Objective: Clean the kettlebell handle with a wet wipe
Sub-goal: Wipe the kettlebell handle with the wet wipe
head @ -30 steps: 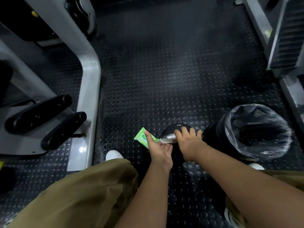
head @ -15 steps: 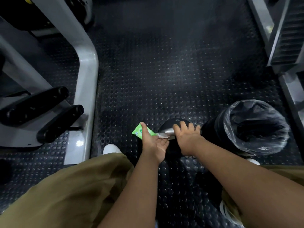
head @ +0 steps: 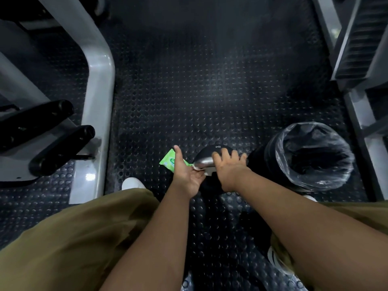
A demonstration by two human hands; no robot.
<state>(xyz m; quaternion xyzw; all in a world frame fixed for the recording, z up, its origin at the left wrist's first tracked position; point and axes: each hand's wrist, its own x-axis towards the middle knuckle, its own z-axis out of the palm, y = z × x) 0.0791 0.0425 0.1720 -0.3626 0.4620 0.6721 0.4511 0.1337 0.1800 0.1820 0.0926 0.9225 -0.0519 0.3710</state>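
Watching from afar: I saw a person's two bare arms reaching down to a kettlebell (head: 217, 148) on the studded rubber floor (head: 189, 91).
Kettlebell: it sat on the floor between a green wipe pack and a bin. It had a dark body with small pale lettering on top that I could not read. Its silvery handle (head: 204, 161) was turned toward the left hand.
Left hand (head: 186, 176): its fingers pinched a white wet wipe (head: 198, 169) against the near end of the handle. The thumb stuck out straight across the green pack.
Right hand (head: 230, 166): its fingers were curled over the kettlebell, clasping it where handle and body met. The palm was hidden from me.
Wipe pack (head: 168, 161): it lay flat on the floor just left of the kettlebell, partly covered by the left hand.
Bin (head: 260, 159): it was black, lined with a clear bag, and stood just right of the kettlebell, close to the right hand's fingertips.
Machine frame (head: 100, 97): it was grey and stood at the left, with two black padded rollers (head: 63, 148) beside it.
Legs: I saw olive trousers (head: 73, 238) at the bottom edge, and the tip of a white shoe (head: 132, 183) near the frame.
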